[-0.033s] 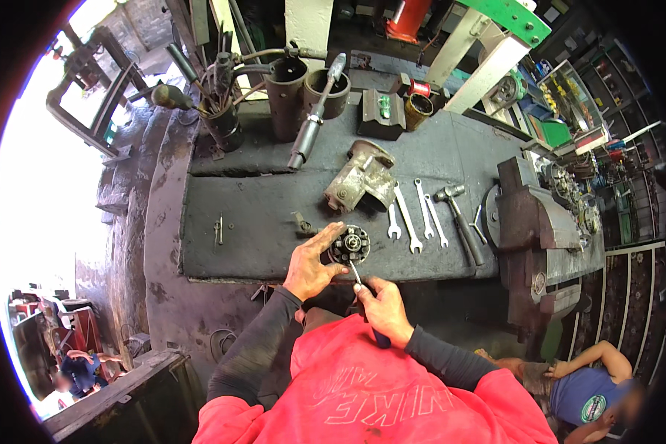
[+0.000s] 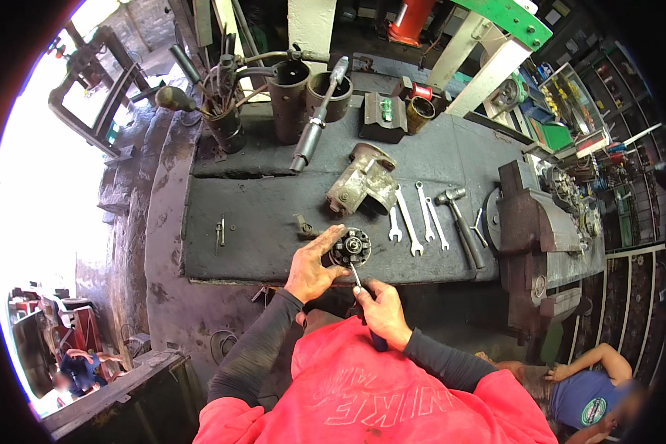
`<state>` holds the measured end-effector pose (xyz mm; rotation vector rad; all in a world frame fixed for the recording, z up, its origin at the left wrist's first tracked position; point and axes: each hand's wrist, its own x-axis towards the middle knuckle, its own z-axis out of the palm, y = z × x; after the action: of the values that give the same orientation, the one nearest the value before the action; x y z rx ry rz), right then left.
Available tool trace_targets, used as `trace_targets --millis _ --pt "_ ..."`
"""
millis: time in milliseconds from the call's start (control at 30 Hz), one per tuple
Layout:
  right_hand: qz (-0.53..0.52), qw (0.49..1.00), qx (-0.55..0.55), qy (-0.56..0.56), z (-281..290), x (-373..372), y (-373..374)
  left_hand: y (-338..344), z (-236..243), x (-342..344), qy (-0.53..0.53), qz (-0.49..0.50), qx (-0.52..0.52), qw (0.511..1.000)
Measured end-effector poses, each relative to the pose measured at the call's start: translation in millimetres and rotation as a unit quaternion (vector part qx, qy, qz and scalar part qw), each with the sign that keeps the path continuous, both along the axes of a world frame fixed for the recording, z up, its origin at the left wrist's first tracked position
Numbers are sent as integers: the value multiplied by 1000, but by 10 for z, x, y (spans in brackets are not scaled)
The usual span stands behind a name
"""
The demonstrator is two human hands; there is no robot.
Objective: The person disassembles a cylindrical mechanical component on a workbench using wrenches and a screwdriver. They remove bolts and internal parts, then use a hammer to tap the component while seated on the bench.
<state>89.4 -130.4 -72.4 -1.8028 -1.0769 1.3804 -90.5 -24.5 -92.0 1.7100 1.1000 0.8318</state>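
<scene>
I've got the left hand (image 2: pixel 312 271) out, thumb (image 2: pixel 339 272) spread. Right hand (image 2: pixel 384 313) is curled up, forearms (image 2: pixel 256 355) angled inward.

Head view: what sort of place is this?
Probably a mechanical repair workshop: wrenches and a hammer lie on a dark workbench, with what looks like a heavy vise at its right end.

Text check: red shirt (image 2: pixel 325 344), bodyward of the fingers (image 2: pixel 378 286) of the right hand (image 2: pixel 388 314), carries big outlined lettering (image 2: pixel 389 406) across the front, plus a smaller outlined line (image 2: pixel 345 379) nearer those fingers. Far right of the fingers and bodyward: blue shirt (image 2: pixel 579 385) on another person, round green-and-white badge (image 2: pixel 593 409), its print too small to read.
</scene>
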Motion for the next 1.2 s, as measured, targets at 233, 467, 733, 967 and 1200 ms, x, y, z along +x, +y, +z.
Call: trace_targets --millis 233,467,733,967,1200 --pt "-52 994 -29 89 71 -202 32 -3 1 2 7 1 0 1000" --pt "-70 987 -24 141 -53 -274 6 21 9 -25 19 -12 -4 1000" --pt "48 997 -1 57 -78 -75 85 5 25 23 35 -1 7 999" --pt "118 900 355 -224 56 284 338 -21 43 56 22 -1 -19 1000" --pt "98 923 320 -191 -33 200 394 -32 29 54 35 9 19 999"
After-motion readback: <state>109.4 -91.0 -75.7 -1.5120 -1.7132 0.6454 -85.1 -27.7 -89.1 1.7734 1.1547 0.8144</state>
